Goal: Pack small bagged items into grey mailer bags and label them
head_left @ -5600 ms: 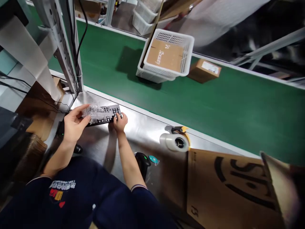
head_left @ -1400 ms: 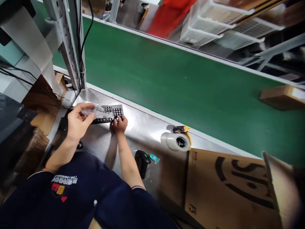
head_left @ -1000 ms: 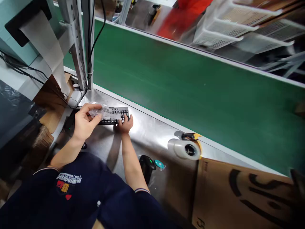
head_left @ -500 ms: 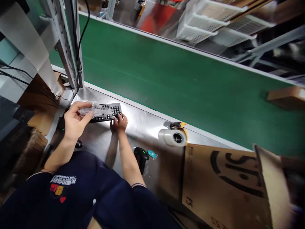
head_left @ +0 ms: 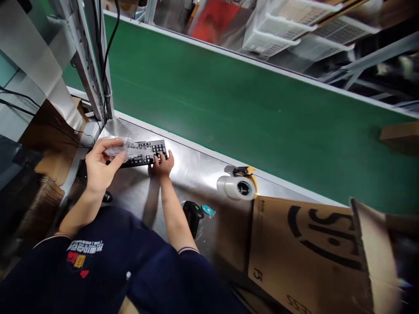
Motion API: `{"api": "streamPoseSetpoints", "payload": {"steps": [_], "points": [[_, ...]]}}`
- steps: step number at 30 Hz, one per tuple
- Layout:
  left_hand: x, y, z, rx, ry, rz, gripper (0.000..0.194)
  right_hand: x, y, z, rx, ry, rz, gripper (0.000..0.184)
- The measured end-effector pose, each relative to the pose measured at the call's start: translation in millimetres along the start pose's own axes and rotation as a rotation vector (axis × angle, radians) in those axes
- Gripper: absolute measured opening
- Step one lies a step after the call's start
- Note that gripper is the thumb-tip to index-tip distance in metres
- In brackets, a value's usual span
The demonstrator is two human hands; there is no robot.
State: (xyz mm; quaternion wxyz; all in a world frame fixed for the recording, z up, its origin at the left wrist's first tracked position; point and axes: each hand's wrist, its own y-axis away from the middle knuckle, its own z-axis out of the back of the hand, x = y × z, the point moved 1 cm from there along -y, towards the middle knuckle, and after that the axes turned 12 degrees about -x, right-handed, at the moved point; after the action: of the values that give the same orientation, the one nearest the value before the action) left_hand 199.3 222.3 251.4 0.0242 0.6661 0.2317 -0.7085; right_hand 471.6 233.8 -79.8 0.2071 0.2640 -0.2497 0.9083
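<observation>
My left hand point(head_left: 101, 163) pinches a clear plastic bag point(head_left: 133, 149) that bears a white barcode label. This bag hangs over part of a black keyboard point(head_left: 159, 147), hiding many of its keys. At the keyboard's right end is my right hand point(head_left: 164, 165), its fingers spread and resting on the number keys. What lies inside the bag is too small and shiny to make out. The keyboard lies on a metal bench point(head_left: 193, 168).
A roll of clear tape point(head_left: 229, 187) with a yellow-and-black dispenser stands on the bench. Nearer are a black scanner point(head_left: 194, 213) and a teal disc point(head_left: 207, 210). A large cardboard box point(head_left: 301, 253) stands right. Beyond runs a green conveyor belt point(head_left: 242, 100) carrying a small carton point(head_left: 399, 137).
My right hand's fingers have shifted slightly left over the keys. The small carton on the belt has moved to the right. My left hand still holds the bag in nearly the same place.
</observation>
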Motion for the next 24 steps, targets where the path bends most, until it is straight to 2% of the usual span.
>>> {"api": "streamPoseSetpoints", "payload": {"steps": [2,7,16,21,24], "points": [[0,0,0.4,0.003,0.018,-0.005,0.023,-6,4,3,-0.019,-0.002,-0.039,0.043],[0,0,0.0,0.026,0.026,-0.007,0.023,-16,9,5,0.036,-0.018,-0.076,0.047],[1,0,4.7,0.022,-0.007,-0.024,0.022,-2,-17,-3,0.054,-0.031,-0.036,0.055],[-3,-1,4.3,0.024,-0.006,-0.046,0.021,1,-18,-6,0.076,-0.017,-0.066,0.051],[-4,-1,3.7,0.020,-0.010,-0.039,0.021,-3,-17,-6,0.059,-0.051,-0.081,0.055]]}}
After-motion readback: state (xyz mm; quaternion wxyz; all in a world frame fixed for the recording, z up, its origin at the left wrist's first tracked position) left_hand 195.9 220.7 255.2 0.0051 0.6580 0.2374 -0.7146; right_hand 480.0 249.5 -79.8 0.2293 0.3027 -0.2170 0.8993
